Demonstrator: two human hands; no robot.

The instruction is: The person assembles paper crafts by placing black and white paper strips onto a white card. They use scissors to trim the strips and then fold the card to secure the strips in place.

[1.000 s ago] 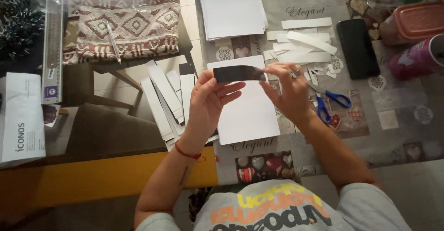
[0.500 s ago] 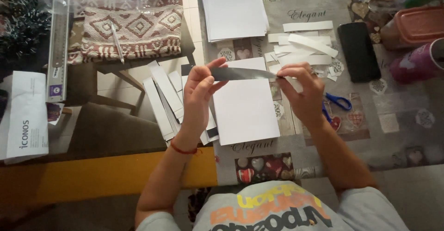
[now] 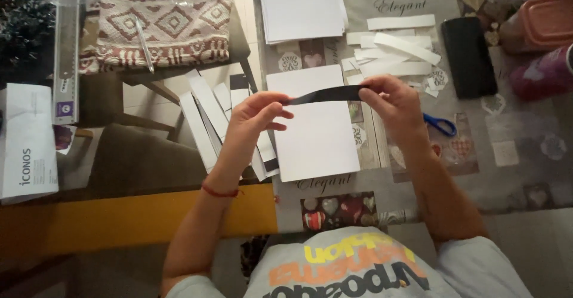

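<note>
Between 2 hands [image 3: 253,119], thin dark paper strip [image 3: 325,95]

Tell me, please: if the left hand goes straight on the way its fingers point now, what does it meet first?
The left hand points right, along the black paper strip it pinches. Going on, it would probably meet the right hand holding the strip's other end; the white sheet seems to lie below that line, though depth is unclear.

We are looking down on a glass table [image 3: 525,172] under a patterned cloth: a white sheet [image 3: 316,137] is lying directly beneath our grip, white paper strips [image 3: 397,50] and a paper stack [image 3: 301,5] beyond it, blue scissors [image 3: 440,125] and a black case [image 3: 468,56] sitting off to its right.
</note>
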